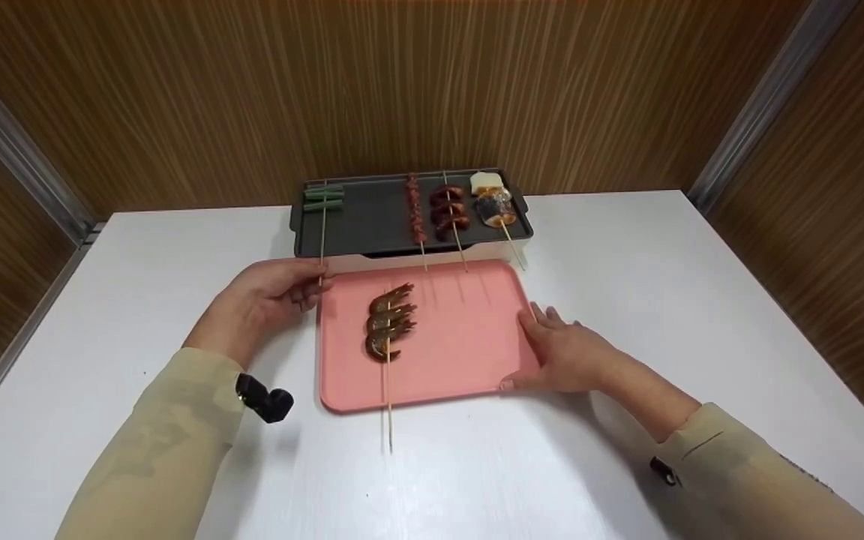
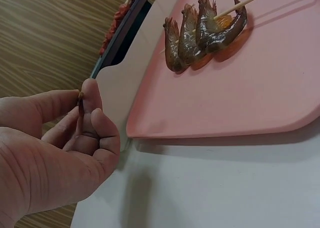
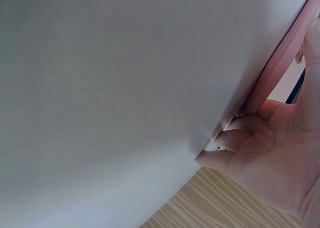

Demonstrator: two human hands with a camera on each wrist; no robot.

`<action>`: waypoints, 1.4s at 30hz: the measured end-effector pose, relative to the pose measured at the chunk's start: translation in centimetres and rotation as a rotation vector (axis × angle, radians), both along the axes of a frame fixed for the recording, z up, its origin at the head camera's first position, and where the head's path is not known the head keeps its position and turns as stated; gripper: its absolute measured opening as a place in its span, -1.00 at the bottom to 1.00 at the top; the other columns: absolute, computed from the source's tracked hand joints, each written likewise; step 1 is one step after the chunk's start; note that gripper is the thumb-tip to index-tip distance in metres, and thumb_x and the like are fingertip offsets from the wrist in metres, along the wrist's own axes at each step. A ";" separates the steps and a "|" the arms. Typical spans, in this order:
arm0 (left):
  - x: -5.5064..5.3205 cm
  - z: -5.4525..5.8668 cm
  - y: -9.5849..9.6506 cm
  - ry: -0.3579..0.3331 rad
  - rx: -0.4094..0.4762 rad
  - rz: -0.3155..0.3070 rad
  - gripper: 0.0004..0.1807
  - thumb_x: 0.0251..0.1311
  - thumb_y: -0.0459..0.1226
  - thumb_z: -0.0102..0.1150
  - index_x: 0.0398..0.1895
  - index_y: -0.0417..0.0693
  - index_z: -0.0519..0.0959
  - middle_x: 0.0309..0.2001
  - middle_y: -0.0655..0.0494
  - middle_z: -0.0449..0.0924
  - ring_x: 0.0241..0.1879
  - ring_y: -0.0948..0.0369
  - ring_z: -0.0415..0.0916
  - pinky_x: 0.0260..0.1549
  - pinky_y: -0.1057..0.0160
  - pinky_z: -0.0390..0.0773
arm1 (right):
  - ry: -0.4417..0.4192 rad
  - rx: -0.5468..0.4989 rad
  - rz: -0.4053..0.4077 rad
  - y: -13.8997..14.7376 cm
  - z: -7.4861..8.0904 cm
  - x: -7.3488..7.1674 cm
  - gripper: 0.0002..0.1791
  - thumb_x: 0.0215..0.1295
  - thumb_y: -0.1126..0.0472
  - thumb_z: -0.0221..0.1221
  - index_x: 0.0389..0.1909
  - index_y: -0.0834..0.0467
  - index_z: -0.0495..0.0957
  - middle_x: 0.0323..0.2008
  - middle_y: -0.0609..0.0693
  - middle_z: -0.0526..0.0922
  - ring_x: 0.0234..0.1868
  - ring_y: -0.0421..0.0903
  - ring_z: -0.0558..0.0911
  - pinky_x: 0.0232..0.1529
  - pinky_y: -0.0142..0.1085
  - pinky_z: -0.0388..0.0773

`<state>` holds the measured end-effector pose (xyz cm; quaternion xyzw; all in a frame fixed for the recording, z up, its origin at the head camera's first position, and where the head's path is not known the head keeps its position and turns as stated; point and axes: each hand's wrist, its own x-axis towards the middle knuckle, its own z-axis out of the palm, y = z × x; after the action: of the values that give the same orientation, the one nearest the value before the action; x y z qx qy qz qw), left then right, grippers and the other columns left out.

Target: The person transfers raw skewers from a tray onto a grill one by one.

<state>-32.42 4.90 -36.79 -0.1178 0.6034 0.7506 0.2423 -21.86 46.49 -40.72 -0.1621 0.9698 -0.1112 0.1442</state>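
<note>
My left hand pinches the lower end of a thin wooden stick between thumb and fingertips. That stick belongs to a green vegetable skewer, whose pieces lie at the left end of a dark grill plate. At the right side of a pink tray, my right hand holds the front corner, thumb along the front edge. In the right wrist view its fingers curl at the tray's edge. A shrimp skewer lies on the tray's left half, its stick sticking out past the front edge.
On the grill plate's right half lie a red meat skewer, a dark reddish-brown skewer and a skewer with white and browned pieces. Their sticks overhang the plate's front. A wood-grain wall stands behind the white table.
</note>
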 end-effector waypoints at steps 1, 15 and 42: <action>0.0 0.0 -0.1 0.001 0.006 -0.003 -0.84 0.55 -0.37 0.14 -0.10 -0.21 0.72 -0.38 0.03 0.78 -0.38 0.25 0.72 -0.36 0.32 0.58 | -0.001 0.001 -0.001 0.0 0.0 0.0 0.43 0.17 -0.63 0.22 0.67 0.36 -0.03 0.66 0.33 -0.04 0.63 0.40 0.01 0.50 0.40 0.09; 4.7 0.0 -2.4 -0.056 0.031 -0.045 -0.64 0.56 -0.26 0.15 0.30 -0.23 0.50 -0.18 -0.03 0.77 -0.15 0.18 0.78 -0.23 0.32 0.62 | 0.011 -0.004 0.017 -0.1 0.0 0.1 0.42 0.19 -0.61 0.22 0.66 0.39 -0.02 0.65 0.38 -0.02 0.61 0.45 0.04 0.48 0.41 0.12; 16.8 -2.9 3.5 -0.039 -0.024 -0.322 -0.31 0.45 -0.25 0.25 0.54 -0.30 0.28 0.01 -0.15 0.75 -0.11 0.11 0.79 -0.18 0.23 0.72 | -0.009 0.001 0.003 -0.1 0.0 0.0 0.40 0.20 -0.60 0.23 0.66 0.38 -0.02 0.65 0.37 -0.03 0.62 0.45 0.02 0.49 0.40 0.11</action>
<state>-15.57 8.42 -39.66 -0.0369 0.6186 0.6923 0.3698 -21.87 46.42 -40.69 -0.1632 0.9689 -0.1112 0.1490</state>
